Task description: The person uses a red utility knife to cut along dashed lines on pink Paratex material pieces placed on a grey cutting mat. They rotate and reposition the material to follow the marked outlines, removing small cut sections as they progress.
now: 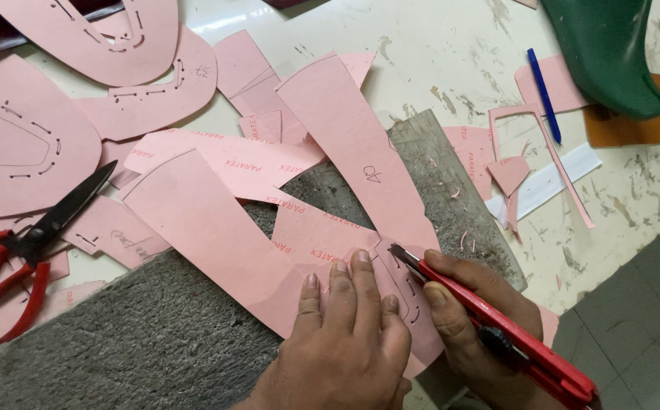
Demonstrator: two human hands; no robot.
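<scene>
Pink pattern pieces (56,129) crowd the worktop (451,45) from nine to twelve o'clock, with red-handled scissors (18,258) at nine, a blue pen (544,95) and a green shoe last (611,53) at one. On the rough grey cutting board (140,334), the left hand (345,334) presses flat, fingers released, on a smooth pink card sheet (223,228). The right hand (474,319) has its grip clenched on a red utility knife (497,319), blade tip touching the card at centre.
</scene>
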